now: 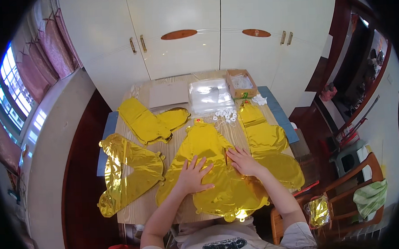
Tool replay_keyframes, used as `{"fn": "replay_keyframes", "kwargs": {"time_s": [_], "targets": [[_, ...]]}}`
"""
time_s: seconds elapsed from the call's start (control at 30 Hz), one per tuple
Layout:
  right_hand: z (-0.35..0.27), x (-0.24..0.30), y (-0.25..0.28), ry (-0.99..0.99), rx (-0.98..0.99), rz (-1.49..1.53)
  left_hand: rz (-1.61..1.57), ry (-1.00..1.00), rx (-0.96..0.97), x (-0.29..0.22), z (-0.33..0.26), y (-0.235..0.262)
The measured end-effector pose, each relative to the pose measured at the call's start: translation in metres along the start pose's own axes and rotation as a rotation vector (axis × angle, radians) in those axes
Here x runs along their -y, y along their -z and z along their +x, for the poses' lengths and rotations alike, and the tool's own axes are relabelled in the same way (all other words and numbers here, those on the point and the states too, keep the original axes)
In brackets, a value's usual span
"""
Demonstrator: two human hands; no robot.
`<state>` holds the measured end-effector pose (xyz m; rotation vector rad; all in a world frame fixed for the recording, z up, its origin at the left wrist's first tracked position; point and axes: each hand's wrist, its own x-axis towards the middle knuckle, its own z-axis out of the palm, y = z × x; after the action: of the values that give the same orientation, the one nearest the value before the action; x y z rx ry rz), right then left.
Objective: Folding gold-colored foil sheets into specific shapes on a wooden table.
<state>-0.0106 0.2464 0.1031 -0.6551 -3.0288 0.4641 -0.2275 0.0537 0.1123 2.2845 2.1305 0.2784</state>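
Note:
A large gold foil balloon [208, 151], deflated, lies spread across the middle of the table. My left hand [193, 174] rests flat on its left part, fingers spread. On the right side of the same foil lies my right hand [244, 161], its fingers stretched out over an edge. Another flat gold foil balloon [129, 165] is at the left, shiny and creased. Behind it sits a folded gold foil piece [146, 120]. To the right, more gold foil [264, 137] lies partly folded, reaching down beside my right forearm.
At the table's back are a pale flat board [168, 94], a stack of clear plastic bags [210, 95] and a cardboard box [241, 81]. Small white rings [226, 115] lie before the bags. A wooden chair [340, 198] with a gold foil packet [319, 211] stands at the right.

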Motion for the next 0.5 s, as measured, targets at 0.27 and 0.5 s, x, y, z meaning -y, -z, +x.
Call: {"fn": "replay_keyframes", "kwargs": {"time_s": [0.27,0.5], "targets": [[0.002,-0.003,0.0,-0.003,0.024,0.001,0.003,-0.014,0.005,0.003,-0.002,0.0],[0.009,-0.01,0.0,0.03,0.019,-0.013,0.022,-0.026,0.037,0.006,-0.002,-0.002]]}}
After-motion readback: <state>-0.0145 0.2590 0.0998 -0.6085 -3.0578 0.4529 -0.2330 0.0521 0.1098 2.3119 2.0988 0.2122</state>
